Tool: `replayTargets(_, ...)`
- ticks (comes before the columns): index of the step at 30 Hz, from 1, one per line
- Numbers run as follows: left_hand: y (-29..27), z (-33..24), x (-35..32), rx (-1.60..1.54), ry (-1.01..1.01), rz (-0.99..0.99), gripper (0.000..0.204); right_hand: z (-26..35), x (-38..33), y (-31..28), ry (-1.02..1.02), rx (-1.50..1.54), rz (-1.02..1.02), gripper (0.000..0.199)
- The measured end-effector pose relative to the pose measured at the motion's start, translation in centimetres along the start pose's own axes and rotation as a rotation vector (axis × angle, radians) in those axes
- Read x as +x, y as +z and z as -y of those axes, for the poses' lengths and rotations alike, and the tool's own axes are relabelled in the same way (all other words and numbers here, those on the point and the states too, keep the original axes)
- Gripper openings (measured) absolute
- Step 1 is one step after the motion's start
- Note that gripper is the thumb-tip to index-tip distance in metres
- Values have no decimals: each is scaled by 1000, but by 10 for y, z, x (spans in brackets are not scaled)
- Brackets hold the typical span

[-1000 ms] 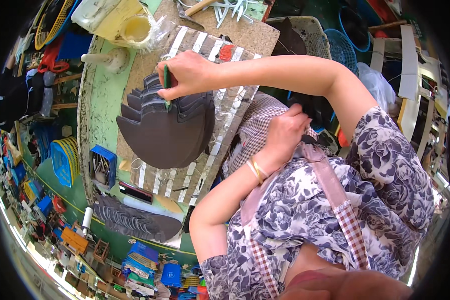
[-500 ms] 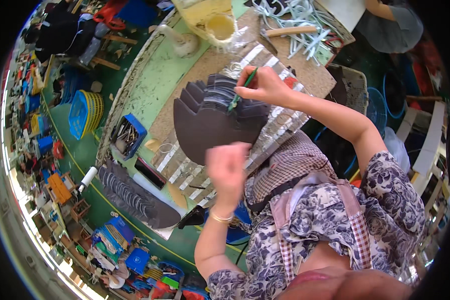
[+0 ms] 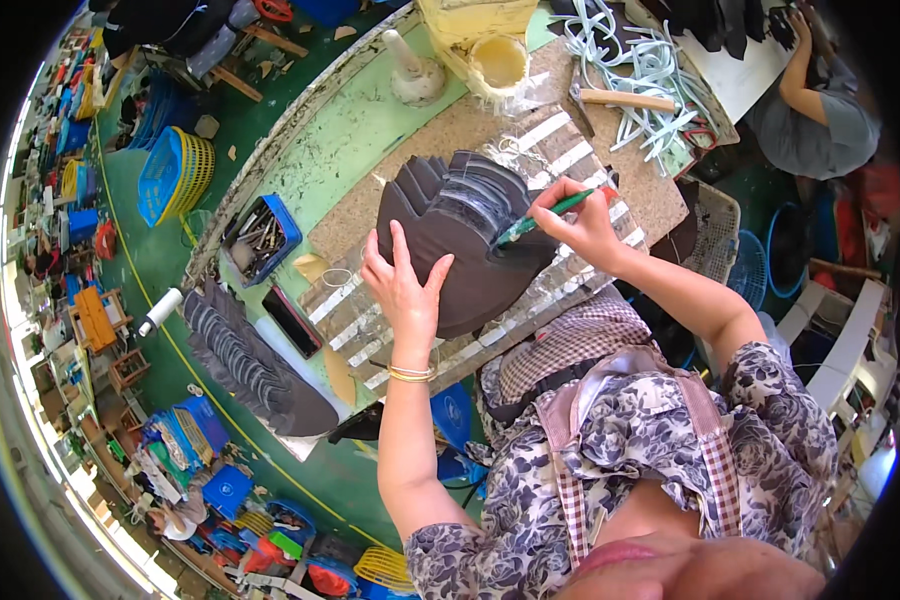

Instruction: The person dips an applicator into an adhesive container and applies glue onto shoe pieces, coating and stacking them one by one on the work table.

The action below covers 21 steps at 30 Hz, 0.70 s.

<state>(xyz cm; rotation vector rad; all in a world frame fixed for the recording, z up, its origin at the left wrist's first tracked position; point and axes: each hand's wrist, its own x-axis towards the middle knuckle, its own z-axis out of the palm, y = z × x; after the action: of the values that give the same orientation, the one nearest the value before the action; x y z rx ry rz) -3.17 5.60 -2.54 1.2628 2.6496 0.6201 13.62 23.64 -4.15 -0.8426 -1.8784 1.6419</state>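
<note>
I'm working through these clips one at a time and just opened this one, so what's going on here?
A person's left hand is spread over a fanned stack of dark pieces on a striped board. The right hand holds a slim green tool, its tip at the stack's layered edges. Another fanned stack lies nearer the table's corner, untouched.

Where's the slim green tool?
Head view, right of centre: the slim green tool is in the right hand, its lower end at the stack of dark brown curved sheets, right of the left hand.
</note>
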Motion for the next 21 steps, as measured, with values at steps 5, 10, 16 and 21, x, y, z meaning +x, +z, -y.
replayTargets(5,-7,-5,-9,-2,-47,3,71,18,5,22,-69,-60,14,19)
replayTargets(10,1,26,-13,-59,5,36,55,22,-1,30,-89,-99,179,12)
replayTargets(16,13,43,-14,-93,48,-43,53,0,-16,32,-456,-212,407,14)
replayTargets(21,6,41,-14,-205,-42,-139,61,24,-6,13,-162,-107,410,10)
